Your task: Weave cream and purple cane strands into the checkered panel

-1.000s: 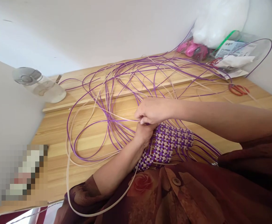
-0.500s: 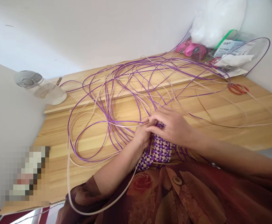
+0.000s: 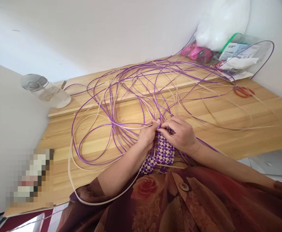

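Note:
A purple and cream woven piece (image 3: 166,149), with a knobbly checked pattern, stands at the table's front edge against my clothing. My left hand (image 3: 147,135) is closed on its upper left edge, thumb up. From the right, my right hand (image 3: 182,133) pinches at the same top edge; a bit of purple strand shows between the fingertips of both hands. Long purple strands (image 3: 95,125) and cream strands fan out from the work in loops across the table. One cream strand (image 3: 92,204) hangs in a wide loop over my left sleeve.
On the wooden table (image 3: 65,135), orange-handled scissors (image 3: 244,91) lie to the right. A clear bottle with a grey lid (image 3: 46,90) stands at the back left. Plastic bags (image 3: 219,29) and papers fill the back right corner. A blurred-out object (image 3: 32,177) lies at the left.
My right hand has drawn back slightly from over my left fingers and turned, its fingertips now pinching at the woven edge. The view has shifted a little.

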Demonstrator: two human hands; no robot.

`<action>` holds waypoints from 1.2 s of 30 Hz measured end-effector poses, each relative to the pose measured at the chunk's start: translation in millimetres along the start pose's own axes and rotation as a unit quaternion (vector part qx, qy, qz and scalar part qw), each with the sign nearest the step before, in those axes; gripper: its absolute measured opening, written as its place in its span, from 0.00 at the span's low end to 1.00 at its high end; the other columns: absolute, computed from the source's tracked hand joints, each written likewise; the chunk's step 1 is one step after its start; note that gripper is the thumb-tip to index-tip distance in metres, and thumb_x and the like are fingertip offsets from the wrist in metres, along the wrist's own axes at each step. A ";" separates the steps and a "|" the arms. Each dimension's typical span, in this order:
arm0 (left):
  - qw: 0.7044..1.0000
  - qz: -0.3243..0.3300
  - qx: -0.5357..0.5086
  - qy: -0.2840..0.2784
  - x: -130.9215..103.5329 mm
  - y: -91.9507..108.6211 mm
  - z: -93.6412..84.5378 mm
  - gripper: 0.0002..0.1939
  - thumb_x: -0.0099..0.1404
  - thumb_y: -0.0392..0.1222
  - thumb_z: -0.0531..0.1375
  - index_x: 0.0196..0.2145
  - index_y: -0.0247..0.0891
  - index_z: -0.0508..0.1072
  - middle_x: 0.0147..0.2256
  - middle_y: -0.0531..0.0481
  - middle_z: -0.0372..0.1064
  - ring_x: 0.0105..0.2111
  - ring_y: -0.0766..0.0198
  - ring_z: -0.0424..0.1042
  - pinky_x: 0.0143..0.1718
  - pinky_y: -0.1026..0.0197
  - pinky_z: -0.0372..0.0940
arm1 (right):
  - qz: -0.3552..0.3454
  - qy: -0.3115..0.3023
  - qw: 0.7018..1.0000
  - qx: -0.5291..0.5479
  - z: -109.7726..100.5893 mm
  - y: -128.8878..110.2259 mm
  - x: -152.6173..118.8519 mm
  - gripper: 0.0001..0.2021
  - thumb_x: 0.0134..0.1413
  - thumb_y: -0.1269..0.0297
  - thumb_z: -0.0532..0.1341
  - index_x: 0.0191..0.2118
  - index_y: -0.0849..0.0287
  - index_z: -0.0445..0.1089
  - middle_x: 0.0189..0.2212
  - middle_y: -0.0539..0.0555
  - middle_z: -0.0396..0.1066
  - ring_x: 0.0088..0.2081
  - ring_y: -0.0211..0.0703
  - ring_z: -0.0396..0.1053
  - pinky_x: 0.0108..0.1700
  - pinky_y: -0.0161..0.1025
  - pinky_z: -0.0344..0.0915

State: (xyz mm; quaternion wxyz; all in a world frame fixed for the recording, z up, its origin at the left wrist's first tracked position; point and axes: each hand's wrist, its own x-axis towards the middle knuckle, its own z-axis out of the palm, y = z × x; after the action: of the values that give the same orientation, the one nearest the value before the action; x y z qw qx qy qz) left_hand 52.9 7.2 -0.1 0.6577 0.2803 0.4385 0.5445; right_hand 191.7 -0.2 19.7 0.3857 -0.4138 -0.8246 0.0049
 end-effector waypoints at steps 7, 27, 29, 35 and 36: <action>1.000 -0.008 0.002 0.006 0.5 0.5 0.0 0.21 0.46 0.51 0.72 0.21 0.36 0.65 0.20 0.57 0.62 0.22 0.71 0.57 0.27 0.65 0.52 | -0.003 0.019 1.000 0.004 3.3 2.1 -1.3 0.03 0.56 0.65 0.64 0.33 0.58 0.70 0.31 0.55 0.72 0.37 0.46 0.68 0.43 0.43 0.66; 0.995 0.001 0.097 0.016 2.4 0.6 -7.1 0.21 0.52 0.52 0.69 0.22 0.38 0.62 0.18 0.59 0.51 0.19 0.72 0.48 0.23 0.64 0.44 | 0.027 -0.016 0.958 0.284 -5.4 -6.1 -25.7 0.06 0.55 0.73 0.60 0.32 0.57 0.63 0.30 0.53 0.65 0.38 0.44 0.64 0.43 0.45 0.63; 0.991 0.010 0.128 0.022 1.3 2.5 -7.5 0.20 0.54 0.51 0.68 0.21 0.37 0.62 0.18 0.59 0.51 0.19 0.72 0.48 0.22 0.64 0.44 | 0.044 -0.029 0.956 0.290 -1.5 -2.5 -28.5 0.09 0.56 0.73 0.59 0.28 0.57 0.59 0.27 0.52 0.61 0.34 0.42 0.61 0.39 0.44 0.61; 0.989 0.006 0.147 0.028 2.6 3.3 -10.0 0.20 0.55 0.51 0.67 0.21 0.37 0.62 0.18 0.59 0.52 0.19 0.73 0.49 0.22 0.65 0.45 | 0.088 -0.035 0.940 0.326 -2.2 -3.1 -29.3 0.10 0.59 0.71 0.59 0.27 0.58 0.59 0.25 0.50 0.60 0.30 0.39 0.58 0.34 0.41 0.58; 0.989 0.007 0.145 0.019 3.2 3.2 -10.6 0.20 0.55 0.51 0.67 0.22 0.37 0.63 0.18 0.59 0.52 0.19 0.73 0.49 0.22 0.65 0.45 | 0.085 -0.038 0.939 0.331 -4.4 -5.2 -28.2 0.08 0.58 0.70 0.59 0.28 0.58 0.61 0.26 0.51 0.62 0.31 0.40 0.60 0.36 0.41 0.59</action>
State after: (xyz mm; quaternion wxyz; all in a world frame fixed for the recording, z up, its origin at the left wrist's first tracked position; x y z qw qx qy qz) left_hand 42.2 9.9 -3.1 0.5978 0.3656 0.5234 0.4849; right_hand 201.1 -24.4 6.7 0.4676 -0.3309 -0.7523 0.3255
